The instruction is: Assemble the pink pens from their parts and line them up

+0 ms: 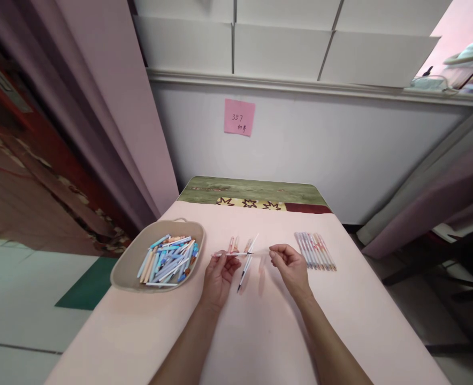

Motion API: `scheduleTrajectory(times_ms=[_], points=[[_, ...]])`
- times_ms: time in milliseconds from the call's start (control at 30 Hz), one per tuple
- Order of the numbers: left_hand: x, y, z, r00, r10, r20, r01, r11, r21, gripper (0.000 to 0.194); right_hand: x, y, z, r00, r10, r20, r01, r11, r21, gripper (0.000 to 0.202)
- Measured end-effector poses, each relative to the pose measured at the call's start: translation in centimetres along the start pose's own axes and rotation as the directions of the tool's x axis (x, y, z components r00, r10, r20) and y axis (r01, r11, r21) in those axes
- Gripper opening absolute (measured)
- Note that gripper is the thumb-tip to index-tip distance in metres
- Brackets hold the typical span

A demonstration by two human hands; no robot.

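My left hand point(220, 270) is closed on a thin pen point(234, 253), which lies sideways across its fingers with a dark tip pointing right. Opposite it, my right hand point(287, 260) is pinched at the fingertips, holding something thin and pale that I cannot make out. Between the hands, slim white refills point(245, 270) with dark tips lie slanted on the table. Small pinkish pen parts point(236, 243) rest just beyond my left hand. Right of my right hand, several clear pens point(315, 251) lie side by side in a row.
A beige basket point(126, 267) holding many blue, purple and orange pens point(172, 259) stands at the left of the pink-covered table point(260, 337). A green patterned cover point(256, 187) shows at the far edge. Behind is a wall with a pink note point(239, 117).
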State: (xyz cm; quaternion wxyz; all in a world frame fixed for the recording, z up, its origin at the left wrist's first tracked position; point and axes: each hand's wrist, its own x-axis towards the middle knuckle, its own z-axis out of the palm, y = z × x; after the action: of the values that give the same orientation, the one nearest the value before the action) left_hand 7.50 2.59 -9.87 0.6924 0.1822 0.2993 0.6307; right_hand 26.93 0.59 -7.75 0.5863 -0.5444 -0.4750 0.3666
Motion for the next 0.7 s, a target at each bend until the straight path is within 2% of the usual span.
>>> scheduleTrajectory(times_ms=[700], points=[[-0.23, 0.02, 0.28, 1.000, -0.014, 0.021, 0.013, 0.999, 0.046, 0.020, -0.54, -0.71, 0.70, 0.999, 0.009, 0.035, -0.009, 1.000, -0.010, 0.026]])
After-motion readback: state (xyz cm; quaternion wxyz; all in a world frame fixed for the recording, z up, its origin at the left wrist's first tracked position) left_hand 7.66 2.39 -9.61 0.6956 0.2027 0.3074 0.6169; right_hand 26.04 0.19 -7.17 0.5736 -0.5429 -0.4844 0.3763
